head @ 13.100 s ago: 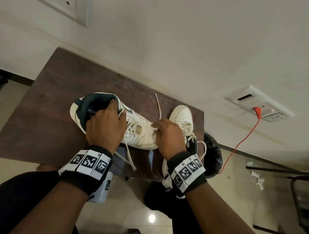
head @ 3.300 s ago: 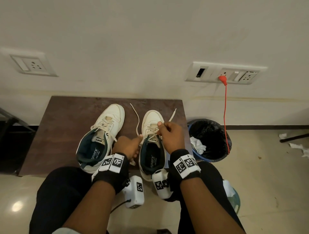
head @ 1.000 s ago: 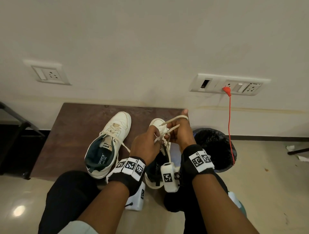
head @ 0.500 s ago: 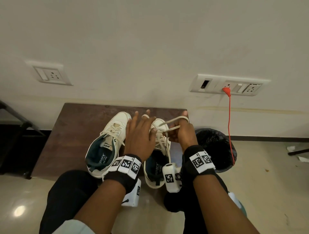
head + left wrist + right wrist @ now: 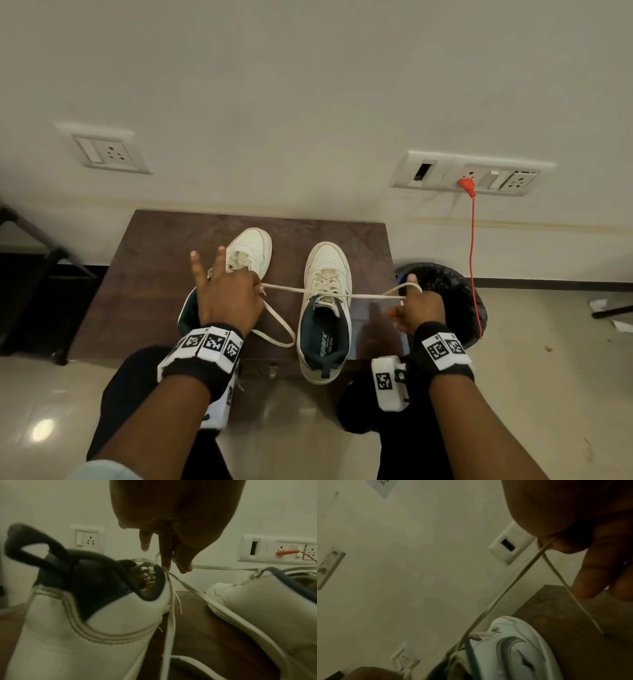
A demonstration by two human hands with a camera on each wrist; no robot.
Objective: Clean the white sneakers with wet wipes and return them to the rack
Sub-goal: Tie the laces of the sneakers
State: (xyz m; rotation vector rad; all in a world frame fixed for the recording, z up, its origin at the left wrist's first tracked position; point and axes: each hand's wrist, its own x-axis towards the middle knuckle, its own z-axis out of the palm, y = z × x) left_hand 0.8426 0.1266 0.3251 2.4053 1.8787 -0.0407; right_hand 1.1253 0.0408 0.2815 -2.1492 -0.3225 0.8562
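Tying the lace on the right-hand white leather sneaker with the dark teal lining (image 5: 325,308). It stands on the dark brown wooden stool top (image 5: 147,274), toe at 12 o'clock toward the wall, heel hanging over the near edge.

My left hand (image 5: 226,298) pinches one cream flat lace (image 5: 284,289) between thumb and curled fingers, two other fingers spread out toward 12. My right hand (image 5: 416,308) has the opposite lace loop hooked over a raised finger, the rest curled on it.

I pull toward 9 and 3 so both strands run taut across the tongue; I judge this cinches the knot.

The second white sneaker (image 5: 246,250) sits at 10 o'clock of the first, partly under my left hand, laces loose.

Uppers look clean, off-white, no marks visible. Wiping seems done; rack not in view. A black-lined bin (image 5: 455,291) stands at 3 o'clock.
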